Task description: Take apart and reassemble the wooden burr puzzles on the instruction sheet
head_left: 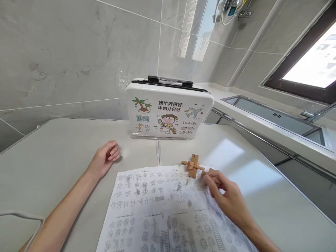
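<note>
My left hand [108,154] lies on its side on the table, fingers loosely curled with nothing in them. At the far right edge of the printed sheet [147,210], my right hand [223,187] has its thumb and forefinger pinched on a small wooden puzzle piece [211,170], mostly hidden by the fingers. Just left of those fingertips sits a partly joined wooden interlocking puzzle [193,166], its sticks crossing one another. One flat stick carries a dark mark. The sheet shows rows of small diagrams and grey smudges.
A white carry case [168,112] with cartoon prints and a black handle stands upright behind the sheet, partly in clear plastic. The light table [65,147] has a seam down its middle. To the right are a sink [278,115] and a window. A pale cable [21,214] crosses the lower left.
</note>
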Demonstrator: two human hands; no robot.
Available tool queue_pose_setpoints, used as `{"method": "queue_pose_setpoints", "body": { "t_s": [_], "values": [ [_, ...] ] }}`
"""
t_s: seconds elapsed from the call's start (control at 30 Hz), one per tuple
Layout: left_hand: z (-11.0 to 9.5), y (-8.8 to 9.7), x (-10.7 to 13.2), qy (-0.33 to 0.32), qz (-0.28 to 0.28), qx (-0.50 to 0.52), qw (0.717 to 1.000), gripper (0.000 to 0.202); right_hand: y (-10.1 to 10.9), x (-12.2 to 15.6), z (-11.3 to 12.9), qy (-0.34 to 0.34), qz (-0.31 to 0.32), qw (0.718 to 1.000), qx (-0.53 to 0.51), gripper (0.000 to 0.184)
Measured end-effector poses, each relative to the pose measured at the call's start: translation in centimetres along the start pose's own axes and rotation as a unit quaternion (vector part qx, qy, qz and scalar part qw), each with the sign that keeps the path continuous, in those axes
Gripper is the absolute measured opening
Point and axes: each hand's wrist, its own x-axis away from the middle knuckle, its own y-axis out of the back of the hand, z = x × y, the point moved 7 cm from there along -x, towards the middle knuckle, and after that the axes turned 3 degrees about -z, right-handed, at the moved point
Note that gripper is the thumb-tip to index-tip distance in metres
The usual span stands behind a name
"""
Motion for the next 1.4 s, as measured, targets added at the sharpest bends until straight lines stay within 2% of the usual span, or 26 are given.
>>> {"method": "queue_pose_setpoints", "body": {
  "t_s": [0.07,0.13,0.23,0.33,0.43,0.5,0.57,0.67,0.8,1.0,1.1,1.17,1.27,1.3,1.4],
  "values": [
    [0.0,0.0,0.1,-0.004,-0.004,-0.004,1.0,0.039,2.7,0.1,-1.6,-0.006,-0.066,0.992,0.111,0.038],
    [0.0,0.1,0.1,-0.008,-0.007,-0.01,1.0,0.038,4.0,0.0,-3.1,-0.024,-0.072,0.979,0.191,0.04],
    [0.0,0.0,0.2,-0.011,-0.007,-0.018,1.0,0.035,4.2,-0.1,-4.8,-0.057,-0.05,0.964,0.253,0.048],
    [-0.1,-0.1,0.5,-0.014,-0.004,-0.033,0.999,0.032,3.4,-0.2,-5.4,-0.064,-0.021,0.966,0.251,0.053],
    [0.0,-0.2,0.9,-0.015,-0.006,-0.067,0.998,0.029,3.2,-0.1,-5.3,-0.063,-0.02,0.973,0.222,0.055],
    [0.1,-0.4,1.1,-0.017,-0.003,-0.098,0.995,0.027,3.3,0.1,-5.0,-0.067,-0.021,0.98,0.184,0.056],
    [0.2,-0.7,1.3,-0.028,0.001,-0.126,0.992,0.027,2.9,0.3,-4.5,-0.075,0.003,0.99,0.122,0.056],
    [0.3,-0.9,1.7,-0.046,0.002,-0.166,0.985,0.028,1.3,0.9,-3.1,-0.084,0.069,0.994,-0.001,0.055],
    [0.5,-1.1,2.5,-0.062,-0.013,-0.228,0.972,0.03,-2.1,1.6,-0.7,-0.088,0.153,0.973,-0.15,0.051],
    [0.2,-1.7,3.6,-0.121,-0.019,-0.328,0.937,0.03,-7.9,1.0,1.2,-0.112,0.23,0.913,-0.317,0.035],
    [-0.6,-2.3,4.4,-0.173,-0.037,-0.364,0.915,0.027,-10.1,0.3,1.6,-0.126,0.255,0.883,-0.374,0.034],
    [-0.9,-3.3,5.2,-0.193,-0.03,-0.387,0.901,0.024,-11.2,-0.2,1.7,-0.138,0.269,0.861,-0.408,0.034],
    [-0.7,-6.5,7.1,-0.218,0.071,-0.405,0.885,0.018,-12.4,-0.5,1.9,-0.146,0.296,0.831,-0.448,0.035],
    [-0.5,-7.7,7.9,-0.224,0.109,-0.405,0.88,0.024,-12.8,-0.5,2.0,-0.147,0.305,0.823,-0.456,0.035],
    [0.7,-10.6,10.1,-0.21,0.211,-0.375,0.878,0.066,-13.5,-0.1,2.1,-0.154,0.322,0.812,-0.462,0.038]
  ]
}}
